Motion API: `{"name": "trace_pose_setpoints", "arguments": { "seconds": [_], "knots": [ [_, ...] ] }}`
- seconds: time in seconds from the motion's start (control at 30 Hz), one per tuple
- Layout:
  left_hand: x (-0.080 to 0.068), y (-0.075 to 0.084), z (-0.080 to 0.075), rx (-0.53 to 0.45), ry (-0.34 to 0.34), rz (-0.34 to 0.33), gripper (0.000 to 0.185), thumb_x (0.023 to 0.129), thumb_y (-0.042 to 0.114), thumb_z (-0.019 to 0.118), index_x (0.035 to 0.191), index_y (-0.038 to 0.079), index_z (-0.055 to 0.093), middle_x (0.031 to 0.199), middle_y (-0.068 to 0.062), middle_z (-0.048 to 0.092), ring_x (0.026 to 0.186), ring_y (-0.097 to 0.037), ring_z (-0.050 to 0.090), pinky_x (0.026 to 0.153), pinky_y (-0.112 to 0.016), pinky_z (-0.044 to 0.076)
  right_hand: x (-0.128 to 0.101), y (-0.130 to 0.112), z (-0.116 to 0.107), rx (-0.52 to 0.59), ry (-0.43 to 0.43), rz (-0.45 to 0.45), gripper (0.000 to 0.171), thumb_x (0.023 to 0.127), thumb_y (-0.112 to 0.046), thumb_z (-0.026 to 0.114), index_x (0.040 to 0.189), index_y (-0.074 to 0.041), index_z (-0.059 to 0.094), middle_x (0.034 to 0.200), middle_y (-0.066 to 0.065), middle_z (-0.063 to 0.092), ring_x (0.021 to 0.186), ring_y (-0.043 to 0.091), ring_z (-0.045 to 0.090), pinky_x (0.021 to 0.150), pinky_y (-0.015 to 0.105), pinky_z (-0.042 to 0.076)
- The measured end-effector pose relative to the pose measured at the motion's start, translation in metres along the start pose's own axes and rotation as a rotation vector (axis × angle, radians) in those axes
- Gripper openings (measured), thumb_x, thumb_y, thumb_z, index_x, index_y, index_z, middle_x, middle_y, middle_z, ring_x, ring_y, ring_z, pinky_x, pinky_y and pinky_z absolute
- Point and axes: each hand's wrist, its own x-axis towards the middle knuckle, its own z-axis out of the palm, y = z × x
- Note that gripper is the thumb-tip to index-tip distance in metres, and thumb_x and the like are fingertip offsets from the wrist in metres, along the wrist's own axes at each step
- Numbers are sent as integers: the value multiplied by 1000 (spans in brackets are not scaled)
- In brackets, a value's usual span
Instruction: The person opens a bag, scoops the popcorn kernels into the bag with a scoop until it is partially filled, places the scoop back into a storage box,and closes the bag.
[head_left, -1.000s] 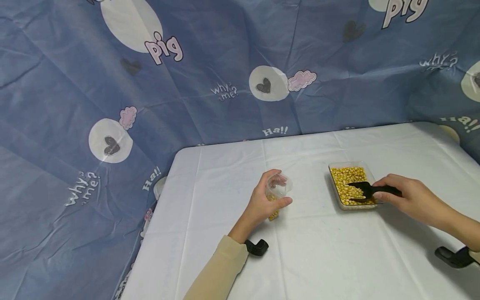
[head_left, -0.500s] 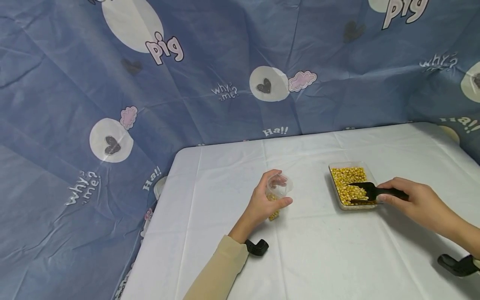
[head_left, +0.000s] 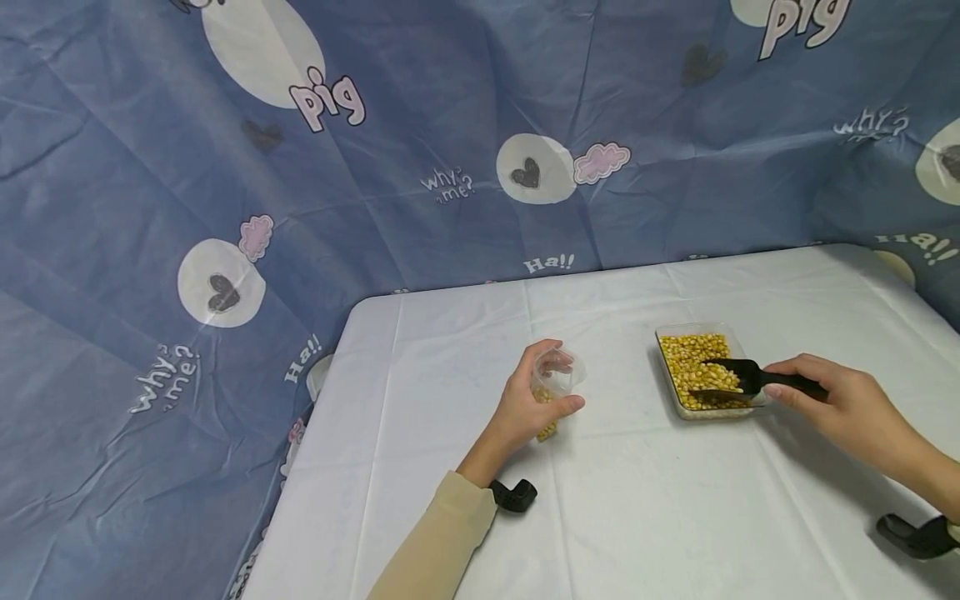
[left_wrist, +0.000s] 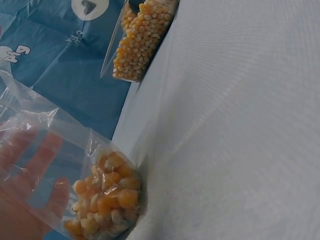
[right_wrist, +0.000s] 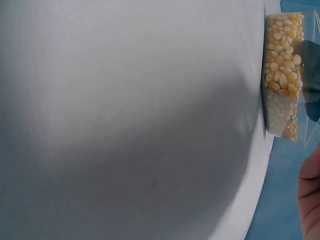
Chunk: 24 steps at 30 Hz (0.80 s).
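My left hand [head_left: 525, 408] grips a clear plastic bag [head_left: 557, 379] near its open mouth. Corn kernels [left_wrist: 107, 195] fill the bag's bottom, which stands on the white cloth in the left wrist view. On the right, my right hand [head_left: 855, 408] holds a black scoop [head_left: 750, 377] by its handle. Kernels lie heaped in the scoop, whose blade is over a clear rectangular box [head_left: 711, 415]. Yellow corn [head_left: 688, 346] fills much of that box. In the right wrist view, the box [right_wrist: 282, 65] appears at the right edge, with the dark scoop [right_wrist: 311, 75] partly showing inside.
White cloth covers the table [head_left: 637, 517], running back to a blue printed curtain [head_left: 420, 108]. A black wrist mount [head_left: 515, 496] sits below my left hand, another mount [head_left: 915, 535] below the right forearm. Bag and box stand apart.
My right hand has drawn the scoop slightly to the right and up within the box, and its kernels now form a fuller heap. The left hand and bag have stayed still.
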Motion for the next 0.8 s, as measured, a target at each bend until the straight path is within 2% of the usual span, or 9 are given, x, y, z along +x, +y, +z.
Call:
{"name": "trace_pose_setpoints", "arguments": {
  "seconds": [0.13, 0.27, 0.53, 0.8],
  "knots": [
    [0, -1, 0, -5, 1, 12, 75, 85, 38, 81, 147, 33, 39, 129, 3, 59, 123, -14, 53, 106, -39, 39, -2, 0, 1, 26, 18, 8, 22, 94, -19, 74, 116, -17, 71, 101, 0, 67, 65, 6, 52, 54, 18, 35],
    [0, -2, 0, -7, 3, 25, 75, 85, 40, 81, 146, 33, 40, 129, 1, 59, 124, -14, 52, 105, -40, 39, -2, -1, 3, 50, 36, 26, 22, 94, -19, 74, 115, -19, 71, 94, -5, 65, 62, 10, 50, 53, 20, 35],
    [0, -2, 1, -8, 5, 32, 74, 85, 41, 81, 147, 32, 40, 129, 1, 60, 124, -16, 53, 106, -42, 39, -3, -1, 4, 70, 65, 43, 23, 94, -19, 75, 116, -19, 71, 100, -5, 65, 66, 6, 56, 54, 17, 39],
    [0, -3, 1, -10, 4, 43, 75, 85, 38, 81, 147, 32, 39, 129, 3, 60, 122, -18, 54, 105, -41, 40, -3, -3, 4, 90, 99, 51, 23, 93, -18, 75, 115, -19, 71, 92, -7, 63, 65, 7, 53, 53, 18, 38]
  ]
}}
